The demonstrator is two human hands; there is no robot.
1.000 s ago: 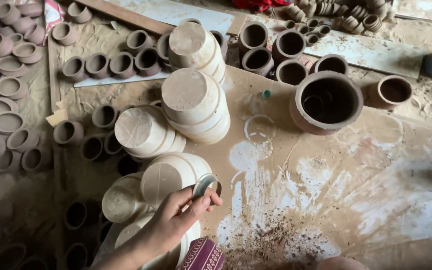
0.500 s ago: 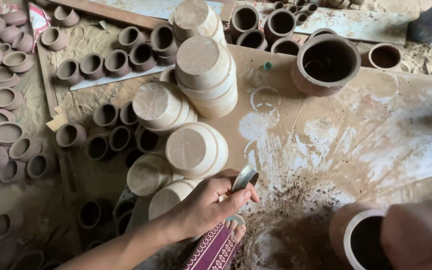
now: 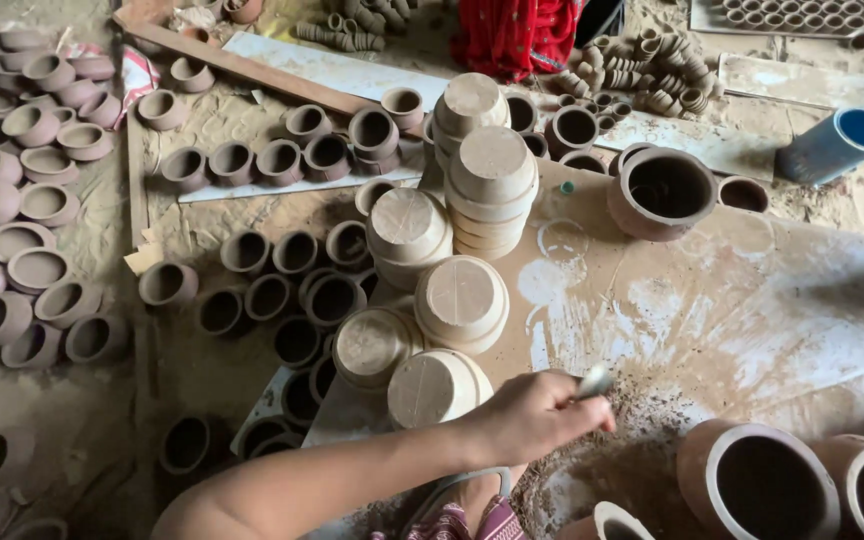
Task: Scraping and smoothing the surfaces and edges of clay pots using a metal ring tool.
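Currently one hand point(image 3: 537, 415) is in view, reaching in from the lower left across the board point(image 3: 752, 300); which hand it is cannot be told for sure, though the arm's line suggests the left. Fingers are curled closed around a small metal tool point(image 3: 594, 381), of which only the grey tip shows past the knuckles. Tip sits just above a patch of dark clay crumbs point(image 3: 642, 420) on the dusty board surface.

Handling, judged: the tool looks thin, stiff and light; a pinch near its middle, as taken now, should give control. The unfired clay cups point(image 3: 462, 300) just beside the hand look dry, brittle at the rim and light; best taken around the body, not by the lip.

Counts:
- stacks of cups set upside down on the board's left part: about six visible, some two or more high
- large open clay pot point(image 3: 664, 190) at the board's far side: one
- larger pots point(image 3: 757, 480) at the near right edge: at least two, partly cut off
- blue cylinder container point(image 3: 837, 143) on the ground, upper right: one
- small bowls point(image 3: 37, 200) on the floor at left: several dozen, too many to count exactly

The other hand is out of view
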